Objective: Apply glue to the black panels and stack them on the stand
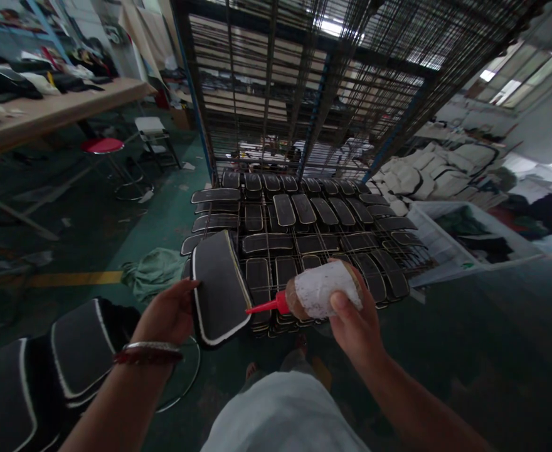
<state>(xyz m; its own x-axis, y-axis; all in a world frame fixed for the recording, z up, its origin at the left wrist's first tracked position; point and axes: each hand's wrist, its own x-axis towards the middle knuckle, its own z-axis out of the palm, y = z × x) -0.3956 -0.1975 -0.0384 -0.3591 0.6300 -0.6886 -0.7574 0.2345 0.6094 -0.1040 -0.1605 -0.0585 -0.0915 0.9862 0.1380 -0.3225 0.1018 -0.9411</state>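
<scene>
My left hand point(171, 311) grips the left edge of a dark grey padded panel point(220, 285) with rounded corners, thumb on top and fingers beneath. A pale bead runs along the panel's left and lower edges, and a yellowish one lines its right edge. In my right hand point(358, 320) is a squeeze bottle point(323, 290) wrapped in a white label, with brownish contents and a red nozzle. The bottle lies tilted sideways. Its nozzle tip meets the panel's right edge near the lower corner; whether it touches I cannot tell.
Ahead, a wire drying rack point(304, 242) carries many similar panels, its upper shelves raised. More panels point(81, 345) lie stacked at lower left. A green cloth point(156, 273) is on the floor. A white bin point(473, 267) stands right; a red stool point(101, 146) stands left by a table point(92, 100).
</scene>
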